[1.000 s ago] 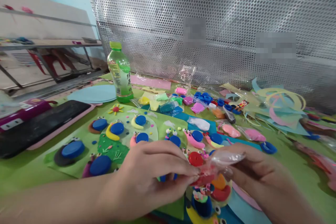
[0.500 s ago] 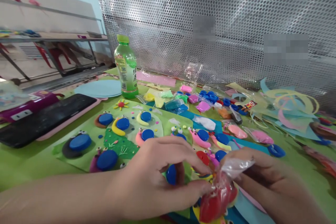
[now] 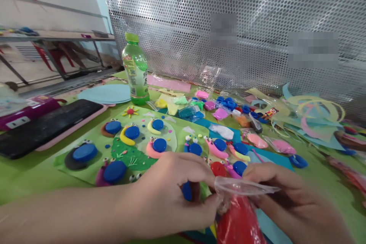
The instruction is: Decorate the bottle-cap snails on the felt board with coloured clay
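Observation:
A clear plastic bag with red clay (image 3: 238,221) hangs between my hands at the lower middle, its mouth stretched sideways. My left hand (image 3: 174,194) pinches the bag's left edge between thumb and forefinger. On the other side, my right hand (image 3: 288,198) grips the right edge of the bag. Beyond them lies a light green sheet (image 3: 177,122) bearing several clay snails with blue caps for shells. One snail near the bag has a red shell (image 3: 217,168). Part of the sheet is hidden behind my hands.
A green bottle (image 3: 135,70) stands at the back left, beside light blue paper (image 3: 104,94). A black phone (image 3: 54,126) lies at the left. Bagged clay (image 3: 220,113) and paper strips (image 3: 317,112) lie before a perforated metal panel (image 3: 185,19).
The bag has turned upright and its mouth has spread flat between my hands. My left fingers have shifted slightly left and now pinch its edge. The view has moved a little.

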A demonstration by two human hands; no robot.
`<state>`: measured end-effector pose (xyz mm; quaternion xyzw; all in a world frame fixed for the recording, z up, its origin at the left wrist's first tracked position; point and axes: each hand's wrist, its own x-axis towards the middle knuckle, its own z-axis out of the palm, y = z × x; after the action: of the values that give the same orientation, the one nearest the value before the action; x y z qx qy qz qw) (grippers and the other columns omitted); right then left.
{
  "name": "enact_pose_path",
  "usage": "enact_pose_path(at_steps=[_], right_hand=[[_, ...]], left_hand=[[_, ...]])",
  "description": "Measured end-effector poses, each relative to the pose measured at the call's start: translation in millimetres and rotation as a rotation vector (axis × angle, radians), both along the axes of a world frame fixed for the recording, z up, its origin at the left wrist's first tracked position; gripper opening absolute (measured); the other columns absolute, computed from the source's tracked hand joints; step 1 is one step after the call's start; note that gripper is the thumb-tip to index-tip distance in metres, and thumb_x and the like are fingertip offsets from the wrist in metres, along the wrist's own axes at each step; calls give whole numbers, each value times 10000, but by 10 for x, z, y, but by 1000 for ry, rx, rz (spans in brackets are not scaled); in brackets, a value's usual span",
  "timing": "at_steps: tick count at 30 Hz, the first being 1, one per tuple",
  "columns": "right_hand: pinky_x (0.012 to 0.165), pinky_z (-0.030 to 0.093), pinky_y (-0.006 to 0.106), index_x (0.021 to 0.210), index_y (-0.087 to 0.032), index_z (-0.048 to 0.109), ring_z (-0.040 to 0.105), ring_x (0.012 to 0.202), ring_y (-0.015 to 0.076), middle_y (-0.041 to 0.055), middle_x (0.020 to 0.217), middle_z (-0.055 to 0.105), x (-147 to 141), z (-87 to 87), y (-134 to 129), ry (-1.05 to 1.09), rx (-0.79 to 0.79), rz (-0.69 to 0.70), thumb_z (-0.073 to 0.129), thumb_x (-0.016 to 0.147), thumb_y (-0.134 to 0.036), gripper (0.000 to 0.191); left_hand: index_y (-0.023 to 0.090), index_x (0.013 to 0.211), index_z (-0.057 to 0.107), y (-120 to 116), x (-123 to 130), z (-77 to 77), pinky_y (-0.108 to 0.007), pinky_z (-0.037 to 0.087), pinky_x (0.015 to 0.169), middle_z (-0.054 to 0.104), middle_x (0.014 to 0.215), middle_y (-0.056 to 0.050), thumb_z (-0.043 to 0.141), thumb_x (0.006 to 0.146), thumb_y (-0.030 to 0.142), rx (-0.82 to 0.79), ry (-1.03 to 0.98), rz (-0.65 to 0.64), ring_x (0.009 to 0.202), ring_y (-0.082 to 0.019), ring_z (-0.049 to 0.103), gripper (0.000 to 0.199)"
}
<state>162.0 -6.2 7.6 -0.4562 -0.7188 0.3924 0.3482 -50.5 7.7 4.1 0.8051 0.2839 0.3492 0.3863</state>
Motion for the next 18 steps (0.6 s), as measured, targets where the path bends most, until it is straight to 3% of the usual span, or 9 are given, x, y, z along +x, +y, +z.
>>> enact_pose_path(at_steps=[2,4,7,9,13,18], right_hand=[[554,526,181,785,-283,668,604,610,154,13,698,623,30,-13,-6,1,40,-18,639,796,-328,55],[643,544,223,865,-295,673,626,732,197,28,832,641,57,-59,-33,30,51,-22,678,761,-383,136],[859,500,299,1079,-332,619,533,1065,284,28,1151,568,56,-155,-96,45,6,-12,787,634,-422,484],[937,451,349,1161,-333,572,442,1170,307,30,1240,508,18,-193,-139,24,-44,-59,811,597,-404,616],[943,445,381,1071,-286,629,491,1110,303,66,1131,572,-43,-149,-182,33,-129,-191,776,623,-400,484],[738,546,327,1121,-303,608,590,941,296,81,978,626,54,-51,-116,111,-202,-122,748,647,-409,505]], left_hand=[[147,774,659,-6,-6,-8,-149,424,530,611,672,2,567,758,116,11,-9,33,575,-77,530,98],[159,729,635,-14,-7,-7,-128,408,505,584,639,26,581,742,99,8,-49,81,547,-60,509,81],[162,713,608,-23,-3,14,-91,392,485,563,624,48,592,741,87,0,-111,132,533,-38,501,81],[164,729,604,-23,-2,28,-79,395,484,562,638,50,593,751,98,3,-117,139,535,-34,505,71],[176,729,574,-16,-8,16,-81,411,484,516,643,52,559,794,131,-6,-83,144,530,-35,508,80],[218,923,540,-35,-17,-35,-108,420,448,501,784,28,467,865,175,-21,-35,64,522,-38,514,103]])
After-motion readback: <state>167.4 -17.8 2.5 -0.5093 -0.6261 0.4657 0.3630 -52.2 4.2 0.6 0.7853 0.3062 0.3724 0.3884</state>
